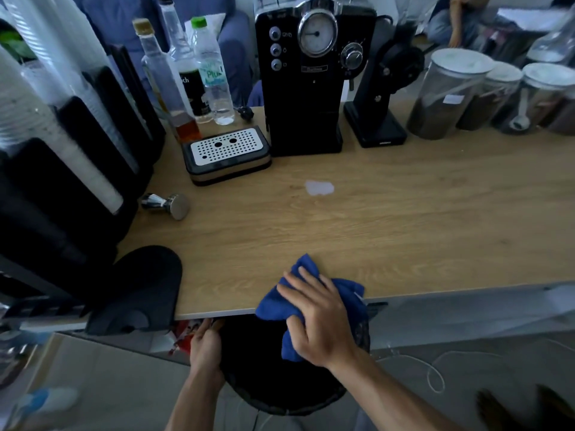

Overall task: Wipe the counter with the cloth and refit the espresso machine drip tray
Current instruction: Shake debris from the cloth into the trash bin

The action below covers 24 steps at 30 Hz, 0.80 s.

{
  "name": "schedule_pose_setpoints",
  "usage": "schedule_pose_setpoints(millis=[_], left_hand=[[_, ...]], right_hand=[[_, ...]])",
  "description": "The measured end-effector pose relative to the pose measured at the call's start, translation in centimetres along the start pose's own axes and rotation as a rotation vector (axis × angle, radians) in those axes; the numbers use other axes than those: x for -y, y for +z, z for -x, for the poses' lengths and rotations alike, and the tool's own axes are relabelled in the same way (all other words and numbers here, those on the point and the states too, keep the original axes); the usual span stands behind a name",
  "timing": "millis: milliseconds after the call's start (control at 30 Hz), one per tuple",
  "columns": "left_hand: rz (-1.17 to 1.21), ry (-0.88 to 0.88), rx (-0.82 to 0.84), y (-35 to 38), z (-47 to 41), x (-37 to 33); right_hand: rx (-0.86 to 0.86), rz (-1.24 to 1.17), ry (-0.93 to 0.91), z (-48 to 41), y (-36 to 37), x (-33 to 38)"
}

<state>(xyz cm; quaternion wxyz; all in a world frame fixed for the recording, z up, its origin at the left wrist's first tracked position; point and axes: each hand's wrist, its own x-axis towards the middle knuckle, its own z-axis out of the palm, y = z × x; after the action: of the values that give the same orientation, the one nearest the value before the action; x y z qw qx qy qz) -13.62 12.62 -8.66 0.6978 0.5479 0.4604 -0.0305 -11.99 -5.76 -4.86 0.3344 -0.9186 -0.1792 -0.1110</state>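
At 6 o'clock counter (pixel 404 228) edge: right hand (pixel 320 318) presses bunched cloth (pixel 273 306), fingers (pixel 298 281) spread, thumb hooked round it; left hand (pixel 205 346) grips bin (pixel 280 384) by rim below, likely to catch sweepings. Centre: puddle (pixel 319 188). At 10 o'clock: drip tray (pixel 227 152) out, beside machine (pixel 308 104).

A crumpled blue cloth (pixel 271 306) is overhanging the wooden counter's (pixel 404 231) near edge. The black drip tray (pixel 226 155), grate on top, is sitting just left of the machine (pixel 306 98).

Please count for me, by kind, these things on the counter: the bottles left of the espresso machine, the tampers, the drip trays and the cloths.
Bottles: 3
Tamper: 1
Drip tray: 1
Cloth: 1
Total: 6
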Motion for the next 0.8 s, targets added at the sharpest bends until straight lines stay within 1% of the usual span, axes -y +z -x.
schedule_pose_setpoints(millis=[67,167,300,433,500,633,700,800], left_hand=[[-0.001,0.007,0.008,0.1,0.0,0.0],[-0.006,0.019,0.02,0.0,0.2,-0.2],[-0.008,0.006,0.027,-0.1,-0.2,-0.1],[-0.041,-0.001,0.021,0.0,-0.4,-0.2],[-0.05,0.002,0.015,0.1,-0.6,0.0],[-0.067,0.027,0.005,0.0,-0.9,0.4],[-0.073,0.037,0.008,0.1,-1.0,0.6],[-0.072,0.03,0.018,0.0,-1.3,0.8]], right_hand=[[-0.013,-0.11,-0.046,0.9,-0.2,-0.1],[-0.028,-0.271,-0.028,2.0,-0.6,-0.3],[-0.075,-0.525,0.07,3.9,-0.8,0.0],[-0.126,-0.73,0.224,5.7,-0.5,0.0],[-0.159,-0.82,0.32,6.4,-0.5,0.2],[-0.272,-1.06,0.624,7.4,-0.4,0.2],[-0.367,-1.169,0.766,7.3,-0.9,0.1],[-0.559,-1.253,0.988,7.1,-1.8,0.1]])
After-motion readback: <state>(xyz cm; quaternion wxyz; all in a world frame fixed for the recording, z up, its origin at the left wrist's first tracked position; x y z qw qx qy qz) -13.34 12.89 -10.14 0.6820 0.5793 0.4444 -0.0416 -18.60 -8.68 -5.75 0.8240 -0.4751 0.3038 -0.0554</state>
